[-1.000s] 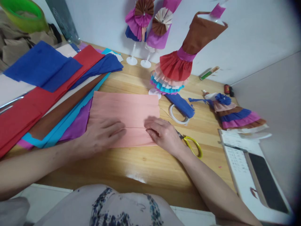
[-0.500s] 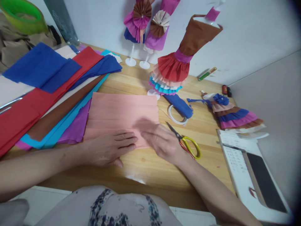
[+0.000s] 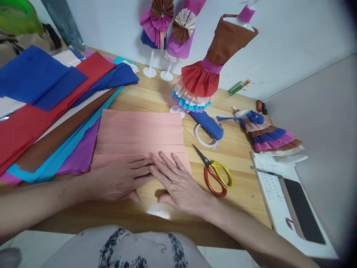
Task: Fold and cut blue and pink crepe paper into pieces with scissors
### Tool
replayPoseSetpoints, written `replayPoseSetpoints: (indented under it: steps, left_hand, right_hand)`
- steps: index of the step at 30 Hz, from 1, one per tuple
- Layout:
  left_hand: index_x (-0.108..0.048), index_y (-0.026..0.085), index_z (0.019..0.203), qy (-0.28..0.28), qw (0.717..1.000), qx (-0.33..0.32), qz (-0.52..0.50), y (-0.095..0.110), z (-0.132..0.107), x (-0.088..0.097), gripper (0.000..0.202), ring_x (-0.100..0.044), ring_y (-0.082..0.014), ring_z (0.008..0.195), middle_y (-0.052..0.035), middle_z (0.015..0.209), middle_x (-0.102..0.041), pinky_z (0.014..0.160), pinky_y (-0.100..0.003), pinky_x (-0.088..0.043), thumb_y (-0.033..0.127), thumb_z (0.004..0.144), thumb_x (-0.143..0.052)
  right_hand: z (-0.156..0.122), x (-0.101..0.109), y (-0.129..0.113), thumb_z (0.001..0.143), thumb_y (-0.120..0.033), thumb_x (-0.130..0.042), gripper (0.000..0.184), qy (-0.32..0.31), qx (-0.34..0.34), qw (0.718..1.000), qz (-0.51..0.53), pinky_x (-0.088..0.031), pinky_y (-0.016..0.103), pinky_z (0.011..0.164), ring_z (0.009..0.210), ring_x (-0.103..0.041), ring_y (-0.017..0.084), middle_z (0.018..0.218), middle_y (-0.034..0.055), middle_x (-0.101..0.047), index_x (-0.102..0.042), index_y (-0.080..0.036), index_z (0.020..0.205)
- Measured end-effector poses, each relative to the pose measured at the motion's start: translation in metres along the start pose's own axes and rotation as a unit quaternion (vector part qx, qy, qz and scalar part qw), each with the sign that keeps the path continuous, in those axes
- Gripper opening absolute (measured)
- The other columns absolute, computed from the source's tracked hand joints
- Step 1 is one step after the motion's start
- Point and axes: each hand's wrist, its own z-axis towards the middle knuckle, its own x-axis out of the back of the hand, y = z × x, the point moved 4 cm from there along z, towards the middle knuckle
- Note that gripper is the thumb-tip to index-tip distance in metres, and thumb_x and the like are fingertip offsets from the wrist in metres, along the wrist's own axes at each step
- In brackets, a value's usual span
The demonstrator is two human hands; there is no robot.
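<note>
Sheet of peach crepe paper [image 3: 142, 128], likely light, soft, easily torn | best held by far corners | left hand [image 3: 118, 178] flat, right hand [image 3: 178, 182] splayed, both at near edge

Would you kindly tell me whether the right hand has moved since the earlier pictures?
Yes: against the unmoved scissors, the right hand has shifted leftward and toward the person's shirt, leaving the scissors fully uncovered.
</note>
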Motion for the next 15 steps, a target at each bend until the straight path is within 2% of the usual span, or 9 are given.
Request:
replayPoseSetpoints:
  steps: [5,11,13,15]
  left_hand:
    - [-0.030,0.013,0.156,-0.020,0.999,0.024,-0.021,-0.003,-0.006,-0.001,0.066,-0.023,-0.0242,0.152,-0.0150,0.159,-0.038,0.126,-0.042,-0.015,0.045,0.100,-0.044]
    - [-0.014,0.025,0.160,-0.003,0.999,0.055,-0.002,-0.004,-0.018,-0.012,0.082,-0.020,-0.0252,0.153,-0.0103,0.161,-0.034,0.125,-0.051,0.001,0.061,0.094,-0.046]
    - [-0.014,0.025,0.160,-0.003,0.999,0.048,-0.005,-0.003,-0.019,-0.010,0.082,-0.020,-0.0248,0.154,-0.0103,0.161,-0.034,0.125,-0.050,0.000,0.061,0.094,-0.047]
    - [-0.020,0.025,0.159,-0.009,0.999,0.031,-0.011,-0.004,-0.019,-0.001,0.074,-0.021,-0.0237,0.153,-0.0099,0.161,-0.035,0.125,-0.048,-0.005,0.056,0.097,-0.046]
  right_hand:
    - [-0.016,-0.002,0.008,0.093,-0.062,-0.051,0.093,0.009,-0.066,0.997,-0.038,-0.012,0.064,0.121,0.155,-0.001,0.037,0.168,0.0123,-0.011,-0.008,-0.018,0.161]
    - [-0.017,-0.004,0.009,0.095,-0.066,-0.041,0.085,0.002,-0.089,0.995,-0.046,-0.016,0.068,0.117,0.153,-0.008,0.041,0.168,0.0126,-0.012,-0.012,-0.022,0.161]
    - [-0.016,-0.005,0.009,0.095,-0.066,-0.041,0.084,0.002,-0.087,0.995,-0.045,-0.016,0.069,0.116,0.154,-0.008,0.041,0.168,0.0128,-0.012,-0.013,-0.022,0.161]
    - [-0.016,-0.006,0.010,0.095,-0.065,-0.043,0.083,0.006,-0.086,0.995,-0.044,-0.016,0.069,0.116,0.154,-0.008,0.041,0.168,0.0125,-0.012,-0.014,-0.023,0.161]
